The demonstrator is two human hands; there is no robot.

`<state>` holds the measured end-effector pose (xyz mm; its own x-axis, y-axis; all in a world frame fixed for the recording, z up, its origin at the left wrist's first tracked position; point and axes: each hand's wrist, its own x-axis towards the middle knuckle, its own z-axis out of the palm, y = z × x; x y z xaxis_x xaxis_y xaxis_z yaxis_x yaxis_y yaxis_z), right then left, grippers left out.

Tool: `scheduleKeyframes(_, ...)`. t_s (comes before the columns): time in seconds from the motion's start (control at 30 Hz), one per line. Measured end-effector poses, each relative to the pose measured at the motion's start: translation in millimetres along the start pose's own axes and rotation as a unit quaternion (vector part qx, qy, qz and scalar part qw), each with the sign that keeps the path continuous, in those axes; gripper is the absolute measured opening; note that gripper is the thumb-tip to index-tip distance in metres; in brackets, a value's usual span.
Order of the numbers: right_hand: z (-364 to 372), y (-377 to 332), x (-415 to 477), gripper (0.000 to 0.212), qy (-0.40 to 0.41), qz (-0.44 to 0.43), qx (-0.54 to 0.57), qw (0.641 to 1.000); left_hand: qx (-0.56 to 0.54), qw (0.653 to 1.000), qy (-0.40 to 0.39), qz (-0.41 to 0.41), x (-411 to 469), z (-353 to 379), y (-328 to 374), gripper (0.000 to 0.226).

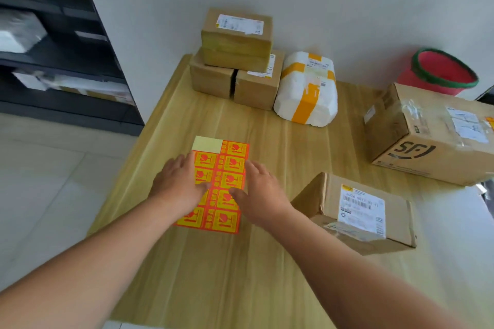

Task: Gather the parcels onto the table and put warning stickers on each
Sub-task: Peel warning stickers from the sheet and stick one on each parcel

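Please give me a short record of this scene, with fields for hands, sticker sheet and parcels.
left hand: open, flat on the sticker sheet
right hand: open, flat on the sheet's right edge
sticker sheet: on the wooden table; far-left sticker missing, pale backing shows
far end: three brown boxes, one stacked on two; white foam parcel with yellow tape beside them
right side: SF carton; smaller labelled box near the right hand

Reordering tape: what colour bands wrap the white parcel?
Orange-yellow tape bands on the white parcel; head view shows them best.
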<state>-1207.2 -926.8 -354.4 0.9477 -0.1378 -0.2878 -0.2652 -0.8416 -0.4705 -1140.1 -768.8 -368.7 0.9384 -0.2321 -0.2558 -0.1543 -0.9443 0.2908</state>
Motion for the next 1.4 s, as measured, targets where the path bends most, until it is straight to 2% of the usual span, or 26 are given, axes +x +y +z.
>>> scheduleKeyframes(0.1,23,5,34,0.072,-0.017,0.051,-0.004,0.999,0.047,0.998,-0.041,0.015,24,15,-14,0.087)
scheduleKeyframes(0.2,35,14,73,0.067,0.009,0.080,-0.012,0.997,0.091,0.993,-0.066,0.047,50,28,-19,0.088)
scheduleKeyframes(0.3,42,20,107,0.065,0.021,0.091,-0.017,0.995,0.102,0.988,-0.085,0.073,72,41,-23,0.089)
scheduleKeyframes(0.47,47,28,149,0.074,0.006,0.099,-0.052,0.994,0.122,0.980,-0.111,0.113,104,57,-30,0.091)
scheduleKeyframes(0.6,59,31,157,0.074,-0.011,0.119,-0.059,0.991,0.109,0.979,-0.130,0.110,110,66,-36,0.091)
scheduleKeyframes(0.93,66,23,144,0.063,0.011,0.090,-0.002,0.996,0.105,0.980,-0.134,0.101,112,67,-33,0.094)
scheduleKeyframes(1.1,58,14,133,0.060,0.069,0.091,0.081,0.990,0.007,0.992,-0.094,0.087,113,55,-28,0.103)
scheduleKeyframes(1.2,52,6,123,0.060,0.083,0.064,0.098,0.990,-0.027,0.996,-0.017,0.078,116,30,-24,0.094)
scheduleKeyframes(1.27,43,1,116,0.059,0.086,0.042,0.104,0.990,-0.009,0.997,0.001,0.077,121,10,-21,0.077)
scheduleKeyframes(1.4,22,-10,97,0.061,0.086,0.020,0.106,0.990,-0.135,0.987,-0.084,0.013,117,-29,-16,0.017)
